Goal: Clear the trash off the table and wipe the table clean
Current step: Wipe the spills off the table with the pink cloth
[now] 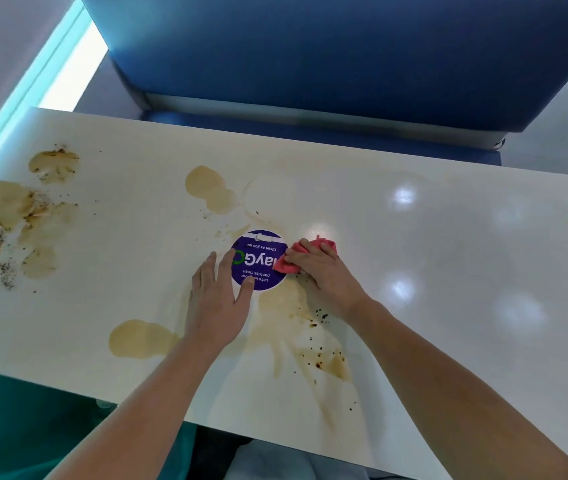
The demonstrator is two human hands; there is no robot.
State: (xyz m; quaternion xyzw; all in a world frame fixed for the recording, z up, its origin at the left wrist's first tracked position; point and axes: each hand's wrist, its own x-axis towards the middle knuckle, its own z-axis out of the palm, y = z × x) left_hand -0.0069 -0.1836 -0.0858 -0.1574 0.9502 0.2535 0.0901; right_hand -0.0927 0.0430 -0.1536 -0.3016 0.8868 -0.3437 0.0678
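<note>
A cream table (448,237) carries brown spill stains and dark crumbs. A round purple sign (261,263) lies flat at the middle. My left hand (218,294) rests flat beside the sign, with its fingers straight and its thumb and fingertips touching the sign's left edge. My right hand (324,275) grips a crumpled pink cloth (291,259) and presses it on the table at the sign's right edge. Brown stains lie at the far left (16,216), behind the sign (208,188), at the near left (138,339) and between my forearms (313,344).
A blue padded bench (344,64) stands behind the table's far edge. A bright window strip (64,64) runs along the left. The table's right half shows only light reflections. The near table edge crosses just above my lap.
</note>
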